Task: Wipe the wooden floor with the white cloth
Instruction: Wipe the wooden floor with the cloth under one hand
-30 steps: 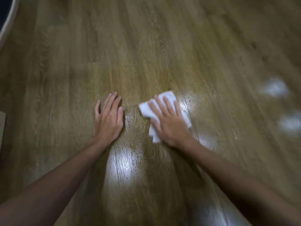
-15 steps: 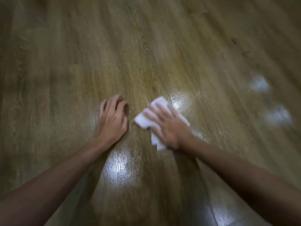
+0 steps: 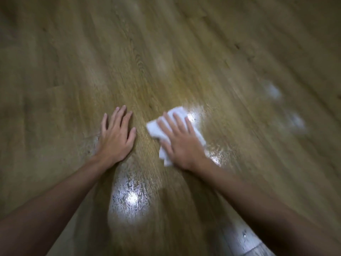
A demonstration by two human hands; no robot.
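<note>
The crumpled white cloth (image 3: 177, 133) lies flat on the brown wood-grain plank floor (image 3: 166, 52), just right of centre in the head view, pinned under the right hand (image 3: 181, 143). The right-hand fingers (image 3: 170, 124) are straight and spread, pressing down on the cloth rather than gripping it; cloth edges show ahead of the fingertips and beside the thumb. The left hand (image 3: 116, 137) rests palm-down on bare floor just beside the cloth, not touching it, its fingers extended and relaxed, holding nothing; it appears to serve as a brace. Bright glossy patches (image 3: 129, 198) show on the boards between the forearms and around the cloth; whether these are moisture or only light reflection cannot be told. 2 blurred pale spots (image 3: 273, 91) lie on the floor well apart to the right; their nature is unclear. The step in hand is judged to be a wiping stroke. To do it well: keep the palm flat so pressure spreads across the whole cloth, follow the direction of the plank grain, overlap each pass, keep body weight on the left hand, and refold the cloth if it bunches under the fingers.
</note>
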